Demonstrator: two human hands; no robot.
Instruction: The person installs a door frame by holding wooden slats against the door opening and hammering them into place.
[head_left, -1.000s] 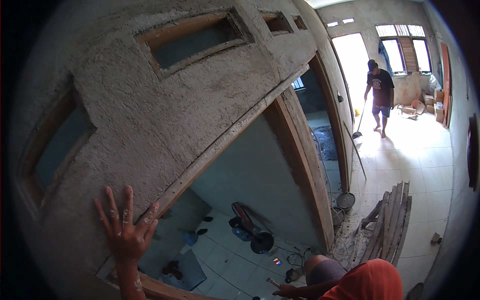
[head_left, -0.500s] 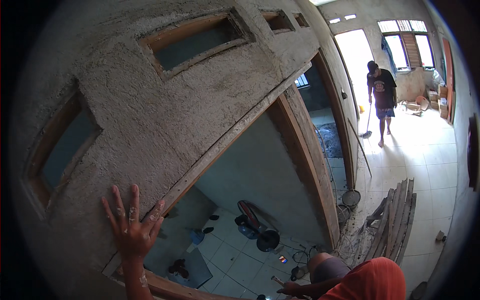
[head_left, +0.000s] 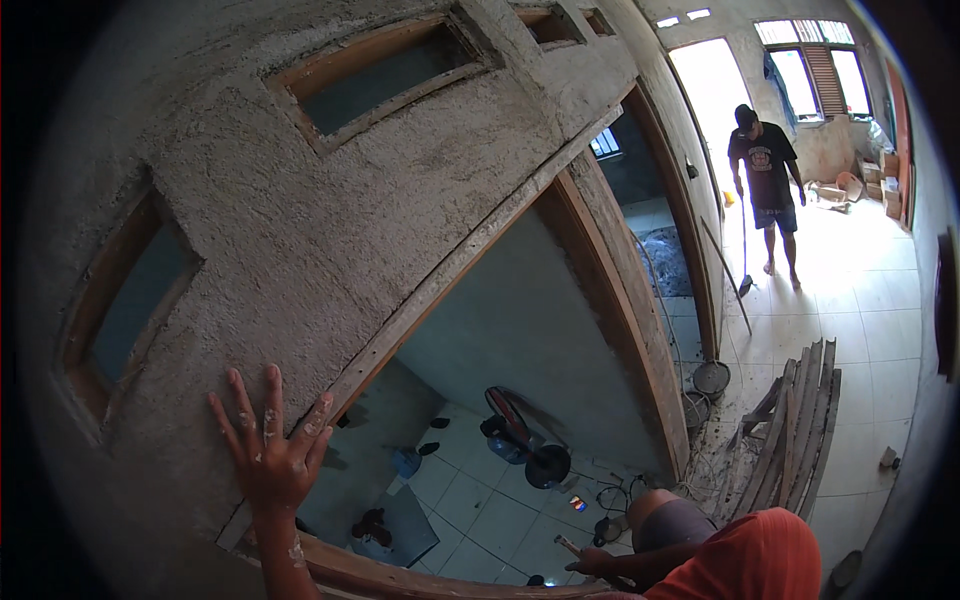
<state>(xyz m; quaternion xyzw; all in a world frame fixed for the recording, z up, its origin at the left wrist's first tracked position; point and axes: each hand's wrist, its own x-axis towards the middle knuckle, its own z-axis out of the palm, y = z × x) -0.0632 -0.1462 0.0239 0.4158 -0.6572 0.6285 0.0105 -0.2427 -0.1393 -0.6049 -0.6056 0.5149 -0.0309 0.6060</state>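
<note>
My left hand [head_left: 275, 460], specked with pale plaster, lies with spread fingers on the rough grey wall [head_left: 330, 270], its thumb side by the wooden strip [head_left: 430, 295] along the wall's lower edge. Holding nothing, it is open. Low in the picture, my right hand [head_left: 597, 563] is closed round a short tool [head_left: 567, 544] with a pale end. The tool's kind cannot be made out, since most of it is hidden by the fingers. A red sleeve [head_left: 770, 550] covers that arm's upper part. Framed vent openings [head_left: 385, 80] are set in the wall above.
Below, through the wooden doorframe [head_left: 620, 330], a fan [head_left: 515, 435] and a lit phone [head_left: 578, 503] are on the tiled floor. Long boards [head_left: 795, 430] lie stacked on a support at right. Farther off, a person [head_left: 768, 190] in dark clothes holds a long-handled broom [head_left: 745, 245].
The person with the broom has stepped a little nearer, legs now apart, and the broom has shifted. My view has moved slightly. My left hand stays on the wall; my right still holds the tool.
</note>
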